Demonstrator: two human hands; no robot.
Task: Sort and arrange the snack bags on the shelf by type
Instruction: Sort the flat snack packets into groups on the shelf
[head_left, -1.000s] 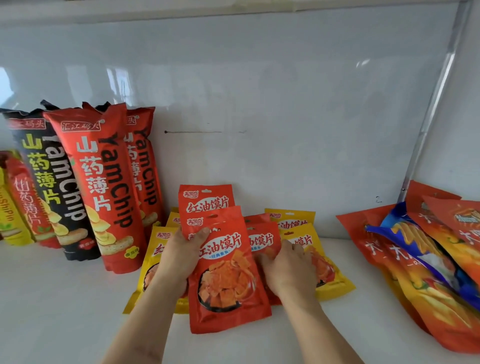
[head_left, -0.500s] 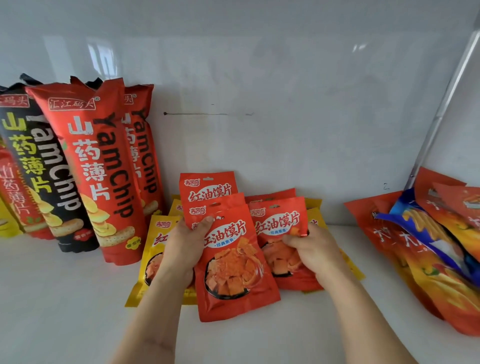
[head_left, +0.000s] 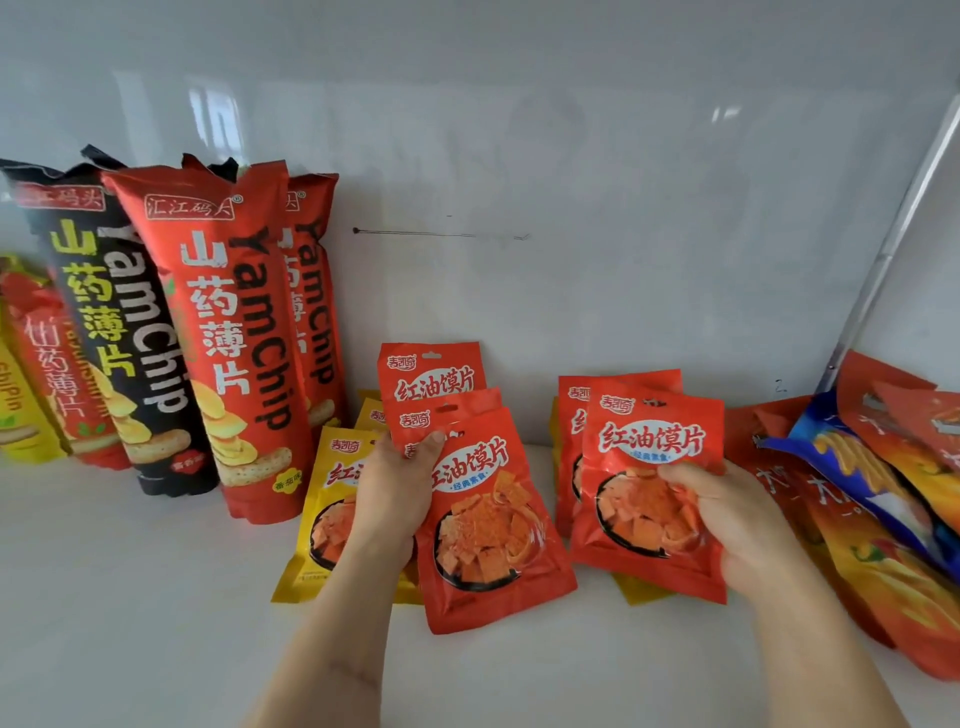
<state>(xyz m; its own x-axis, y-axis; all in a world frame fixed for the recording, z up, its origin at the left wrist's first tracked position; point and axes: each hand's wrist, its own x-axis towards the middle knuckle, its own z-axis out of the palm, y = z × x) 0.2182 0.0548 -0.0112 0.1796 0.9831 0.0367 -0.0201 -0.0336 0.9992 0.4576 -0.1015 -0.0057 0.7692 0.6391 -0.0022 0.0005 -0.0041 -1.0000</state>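
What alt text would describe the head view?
Left hand and right hand each hold red snack pouches over a white shelf; tall YamChip bags stand left, yellow pouches lie beneath.

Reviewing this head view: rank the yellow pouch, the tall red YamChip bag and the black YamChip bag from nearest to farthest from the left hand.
1. Yellow pouch: lying partly under the left hand.
2. Tall red YamChip bag: standing just left of it.
3. Black YamChip bag: standing farther left.

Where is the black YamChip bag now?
The black YamChip bag stands at the left, against the back wall, just left of the front red YamChip bag.
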